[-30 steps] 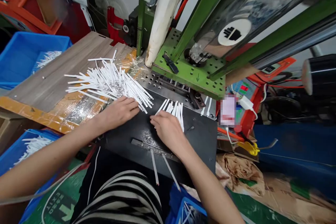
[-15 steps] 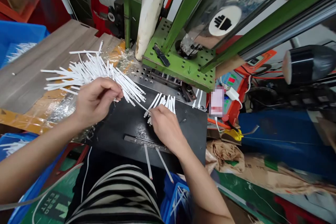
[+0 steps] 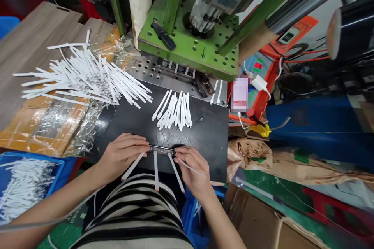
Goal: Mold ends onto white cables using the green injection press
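A narrow metal bar fixture lies at the near edge of the black work plate. My left hand has its fingers closed around the bar's left end. The right end is pinched by my right hand, and a thin white strip runs out past these fingers. Other short white strips hang from the bar toward my lap: one beside my left fingers, a middle strip and a right strip. How each strip sits in the bar is too small to tell.
A small row of white strips lies on the black plate. A large pile covers the left table. Behind stands a green press; a blue bin holds more strips. An orange control box is right.
Both hands have come down from the strip piles to the bar's two ends. More strips now stick out of the bar. The view has shifted too.
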The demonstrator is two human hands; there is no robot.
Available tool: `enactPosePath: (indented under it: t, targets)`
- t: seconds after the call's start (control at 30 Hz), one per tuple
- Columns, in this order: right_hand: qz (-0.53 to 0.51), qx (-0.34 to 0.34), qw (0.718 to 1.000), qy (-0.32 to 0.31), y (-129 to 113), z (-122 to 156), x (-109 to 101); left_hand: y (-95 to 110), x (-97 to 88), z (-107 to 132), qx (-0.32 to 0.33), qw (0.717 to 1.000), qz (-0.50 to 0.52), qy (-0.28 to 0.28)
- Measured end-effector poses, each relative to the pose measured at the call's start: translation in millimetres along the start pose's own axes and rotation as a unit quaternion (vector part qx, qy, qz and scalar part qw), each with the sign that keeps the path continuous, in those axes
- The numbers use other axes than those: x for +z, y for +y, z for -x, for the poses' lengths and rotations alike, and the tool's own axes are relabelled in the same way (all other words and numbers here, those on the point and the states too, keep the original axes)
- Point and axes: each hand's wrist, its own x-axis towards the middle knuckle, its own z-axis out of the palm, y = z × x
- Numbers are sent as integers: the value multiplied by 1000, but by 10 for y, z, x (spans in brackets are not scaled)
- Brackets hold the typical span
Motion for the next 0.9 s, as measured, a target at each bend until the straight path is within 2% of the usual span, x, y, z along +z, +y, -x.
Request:
enactPosePath:
  t: [0.13, 0.37, 0.43, 0.47, 0.57, 0.6, 0.63, 0.7, 0.77, 0.8, 0.9]
  targets:
    - [46, -23, 998, -25, 46, 12, 1, 8, 46, -15, -3, 1000, -19, -14]
    - [61, -50, 997, -20, 56, -6, 41, 69, 93, -16, 19, 995, -83, -46]
    - [49, -43, 996, -68, 27, -84, -72, 95, 75, 4, 13, 995, -83, -59]
    - [37, -40, 992, -116, 20, -153, -158, 97, 48, 3, 6, 994, -78, -71]
    - [31, -27, 962, -270, 86, -530, -477, 9, -106, -145, 12, 985, -28, -169]
    - [53, -24, 957, -285, 148, -724, -580, -62, -171, -272, 24, 977, -11, -212]
    - [94, -16, 958, -271, 232, -954, -670, -153, -234, -446, 37, 968, -7, -248]
    - [216, 16, 960, -178, 447, -1497, -792, -387, -329, -927, 42, 959, -66, -273]
    - [349, 81, 931, -71, 672, -2076, -820, -659, -365, -1511, 1, 949, -204, -239]
    - [380, 97, 919, -39, 766, -2341, -802, -794, -365, -1802, -28, 946, -247, -210]
    - [417, 101, 903, 2, 932, -2897, -689, -1109, -327, -2502, -59, 936, -308, -159]
